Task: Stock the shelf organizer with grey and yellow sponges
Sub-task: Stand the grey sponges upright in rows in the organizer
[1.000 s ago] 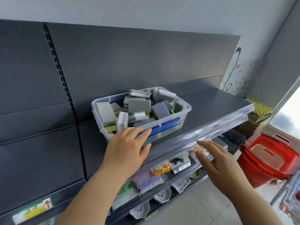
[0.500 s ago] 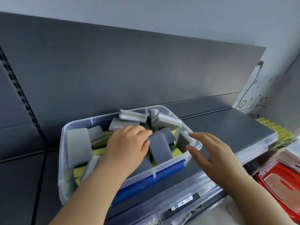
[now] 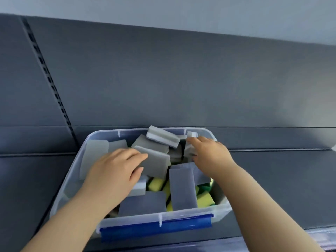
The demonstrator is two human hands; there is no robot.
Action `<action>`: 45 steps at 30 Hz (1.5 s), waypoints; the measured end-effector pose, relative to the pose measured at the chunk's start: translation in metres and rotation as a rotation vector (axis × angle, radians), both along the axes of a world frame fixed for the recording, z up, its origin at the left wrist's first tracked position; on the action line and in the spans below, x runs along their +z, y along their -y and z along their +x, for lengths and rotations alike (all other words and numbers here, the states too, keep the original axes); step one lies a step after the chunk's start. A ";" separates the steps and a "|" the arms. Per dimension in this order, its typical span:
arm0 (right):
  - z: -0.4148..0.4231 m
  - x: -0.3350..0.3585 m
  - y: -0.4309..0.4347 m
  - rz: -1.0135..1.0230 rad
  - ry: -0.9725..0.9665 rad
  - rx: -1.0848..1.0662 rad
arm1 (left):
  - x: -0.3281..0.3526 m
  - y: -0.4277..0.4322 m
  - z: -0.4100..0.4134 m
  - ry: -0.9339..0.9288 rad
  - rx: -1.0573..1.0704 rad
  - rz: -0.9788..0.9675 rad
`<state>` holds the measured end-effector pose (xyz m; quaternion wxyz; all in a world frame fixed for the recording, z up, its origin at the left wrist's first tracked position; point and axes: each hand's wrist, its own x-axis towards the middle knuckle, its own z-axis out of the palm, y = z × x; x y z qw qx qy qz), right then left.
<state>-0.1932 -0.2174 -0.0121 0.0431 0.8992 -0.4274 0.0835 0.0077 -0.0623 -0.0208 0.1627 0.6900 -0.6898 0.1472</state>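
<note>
Head view: left hand's (image 3: pixel 112 171) grip holds grey sponge (image 3: pixel 156 163) inside organizer (image 3: pixel 183 217).

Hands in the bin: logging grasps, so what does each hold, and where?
Left hand pinches grey sponge by its left edge; right hand: cannot tell.

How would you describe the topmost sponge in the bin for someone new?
Start at the clear plastic bin with the blue front strip on the dark shelf. Near its back wall one sponge lies tilted on top of the pile. Unlike its plain grey neighbours, it shows a white layer along one side.
</note>
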 end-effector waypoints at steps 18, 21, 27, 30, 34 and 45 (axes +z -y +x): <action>-0.072 0.001 -0.003 0.379 0.882 0.161 | 0.037 0.067 -0.050 0.116 0.171 0.404; -0.073 -0.003 0.008 0.433 0.858 0.134 | 0.044 0.055 -0.052 -0.196 0.194 0.251; -0.066 0.004 0.019 0.469 0.900 0.164 | 0.026 0.048 -0.053 -0.775 0.231 -0.102; -0.060 0.006 0.019 0.491 0.889 0.177 | 0.009 0.051 -0.049 -0.815 0.273 -0.007; -0.057 0.002 0.021 0.496 0.735 0.155 | -0.003 0.053 -0.050 -0.907 0.303 0.135; -0.053 0.014 0.021 0.920 1.347 0.108 | 0.019 0.053 -0.040 -1.065 0.242 0.015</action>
